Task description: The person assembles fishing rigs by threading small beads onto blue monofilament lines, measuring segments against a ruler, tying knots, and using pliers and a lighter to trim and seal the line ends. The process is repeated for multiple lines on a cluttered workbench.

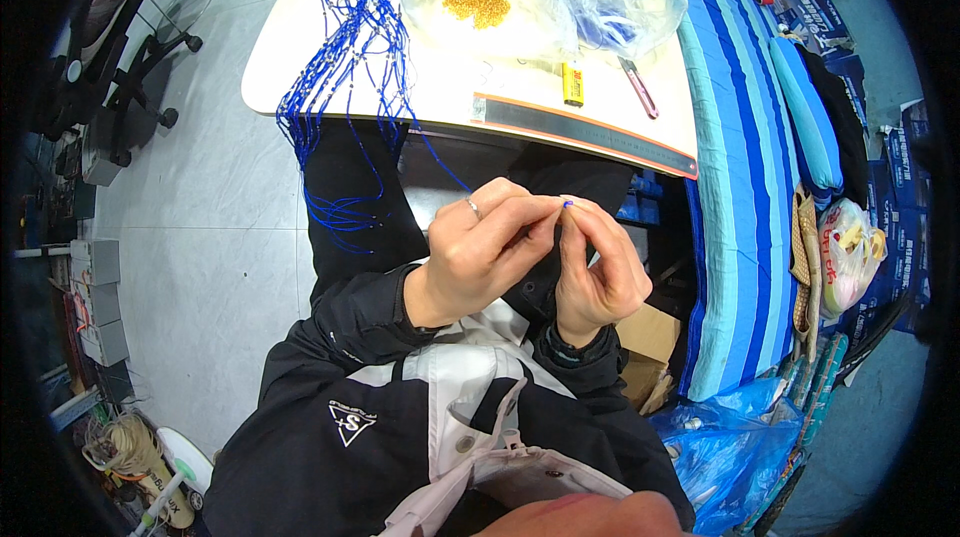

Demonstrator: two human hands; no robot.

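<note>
My left hand, with a ring on one finger, and my right hand meet fingertip to fingertip in front of my body, just off the table's near edge. Both are closed in a pinch. A small bit of blue cord shows between the fingertips; the rest there is covered by my fingers. One blue strand runs from the table edge down to my left hand. It comes from a bundle of thin blue cords with small pale beads or knots, which hangs over the edge onto my leg.
On the white table lie gold beads on clear plastic, a yellow cylinder, a pink-handled cutter and a dark ruler along the edge. Blue striped bedding borders the right side. An office chair stands left.
</note>
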